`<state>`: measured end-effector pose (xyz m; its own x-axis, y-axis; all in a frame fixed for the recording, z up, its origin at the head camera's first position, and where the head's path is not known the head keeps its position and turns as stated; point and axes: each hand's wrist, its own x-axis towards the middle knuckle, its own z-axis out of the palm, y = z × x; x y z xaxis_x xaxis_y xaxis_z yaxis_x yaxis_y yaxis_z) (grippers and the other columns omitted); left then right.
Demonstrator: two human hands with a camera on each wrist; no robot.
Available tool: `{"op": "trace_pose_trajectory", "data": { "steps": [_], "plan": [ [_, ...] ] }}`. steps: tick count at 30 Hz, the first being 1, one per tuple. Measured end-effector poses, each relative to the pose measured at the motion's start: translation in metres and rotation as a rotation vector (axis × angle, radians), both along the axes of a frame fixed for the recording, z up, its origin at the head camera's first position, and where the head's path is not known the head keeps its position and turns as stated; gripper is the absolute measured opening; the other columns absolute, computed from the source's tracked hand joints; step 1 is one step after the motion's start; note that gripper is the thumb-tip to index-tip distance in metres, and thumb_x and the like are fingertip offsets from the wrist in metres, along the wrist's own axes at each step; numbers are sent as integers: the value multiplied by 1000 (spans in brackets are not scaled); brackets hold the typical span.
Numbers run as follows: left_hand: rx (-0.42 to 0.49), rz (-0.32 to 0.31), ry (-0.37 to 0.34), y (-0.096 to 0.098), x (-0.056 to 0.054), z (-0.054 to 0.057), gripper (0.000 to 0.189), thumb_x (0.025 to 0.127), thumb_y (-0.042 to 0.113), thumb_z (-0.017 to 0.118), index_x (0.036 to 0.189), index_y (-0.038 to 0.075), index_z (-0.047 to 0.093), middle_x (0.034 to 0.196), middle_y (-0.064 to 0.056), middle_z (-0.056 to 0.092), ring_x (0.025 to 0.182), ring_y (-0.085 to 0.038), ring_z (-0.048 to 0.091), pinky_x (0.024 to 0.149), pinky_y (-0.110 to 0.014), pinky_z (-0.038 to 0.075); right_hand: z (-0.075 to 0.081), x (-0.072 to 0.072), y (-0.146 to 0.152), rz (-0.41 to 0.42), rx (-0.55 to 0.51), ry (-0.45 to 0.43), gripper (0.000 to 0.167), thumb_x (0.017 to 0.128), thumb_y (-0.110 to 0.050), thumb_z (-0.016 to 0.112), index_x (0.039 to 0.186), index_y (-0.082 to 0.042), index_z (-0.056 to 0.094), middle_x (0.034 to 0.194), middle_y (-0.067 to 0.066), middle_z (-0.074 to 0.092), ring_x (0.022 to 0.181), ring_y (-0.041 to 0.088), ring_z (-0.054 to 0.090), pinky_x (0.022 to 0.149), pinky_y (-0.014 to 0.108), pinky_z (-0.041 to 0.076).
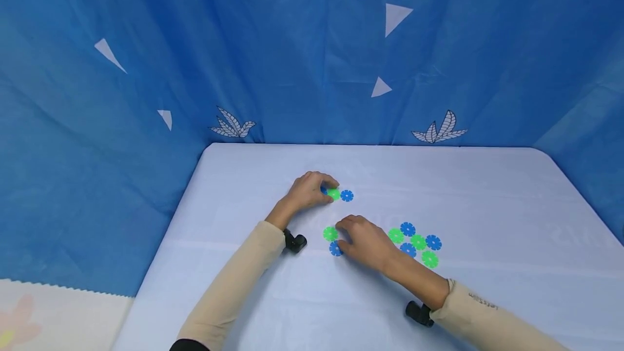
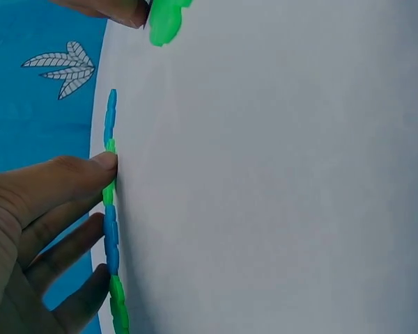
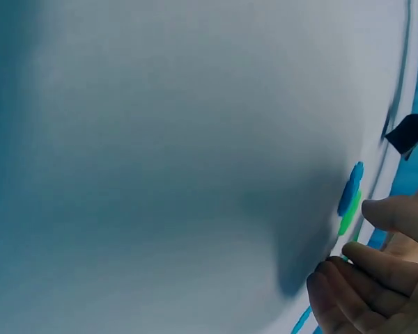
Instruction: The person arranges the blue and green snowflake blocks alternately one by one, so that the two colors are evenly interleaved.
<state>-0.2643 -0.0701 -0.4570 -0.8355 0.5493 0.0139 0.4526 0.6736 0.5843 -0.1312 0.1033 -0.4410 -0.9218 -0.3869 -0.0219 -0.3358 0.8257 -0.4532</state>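
In the head view my left hand (image 1: 309,191) holds a row of notched flat plastic discs near the table's far side. The left wrist view shows the row edge-on, with a blue disc (image 2: 111,240) and a green disc (image 2: 118,304) beside the fingers. Its fingers and thumb rest along the green and blue edges. My right hand (image 1: 368,245) is nearer the body, thumb and forefinger spread apart. Right at its fingertips lie a green disc (image 1: 330,233) and a blue disc (image 1: 335,248), touching each other. Another blue disc (image 1: 347,195) ends the left hand's row.
Beyond the right hand lies a cluster of blue and green discs (image 1: 418,242). A white cloth covers the table (image 1: 487,194). Blue curtain (image 1: 312,58) closes in the back and sides. Black cameras sit at the left wrist (image 1: 295,242) and right wrist (image 1: 419,314).
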Motion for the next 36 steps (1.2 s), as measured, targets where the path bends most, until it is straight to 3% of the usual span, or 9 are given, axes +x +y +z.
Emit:
{"op": "trace_pose_trajectory", "data": {
  "steps": [17, 28, 33, 36],
  "plan": [
    [-17, 4, -17, 3, 9, -6, 38, 80, 22, 82, 117, 16, 73, 116, 1, 70, 115, -19, 58, 95, -44, 47, -6, 22, -12, 15, 82, 57, 49, 83, -30, 79, 121, 0, 66, 120, 9, 64, 108, 22, 61, 88, 38, 54],
    [-62, 17, 7, 14, 5, 6, 43, 77, 30, 85, 116, 18, 73, 115, 3, 70, 112, -17, 60, 91, -42, 49, -7, 11, -25, 26, 136, 185, 28, 83, -19, 78, 105, -3, 73, 103, 6, 69, 94, 18, 64, 72, 34, 56],
    [-48, -1, 8, 23, 1, 5, 41, 78, 27, 84, 117, 18, 73, 120, 2, 69, 116, -19, 58, 92, -41, 49, -6, 6, -31, 18, 164, 249, 13, 83, -16, 78, 92, -7, 75, 84, 1, 64, 78, 15, 60, 56, 29, 51],
    [-23, -17, 1, 27, 0, 4, 40, 79, 23, 84, 116, 18, 73, 121, 1, 69, 118, -20, 57, 93, -39, 48, -6, 3, -31, 22, 155, 253, 13, 82, -14, 78, 92, -9, 73, 84, 1, 61, 77, 17, 58, 56, 30, 49]
  ]
}}
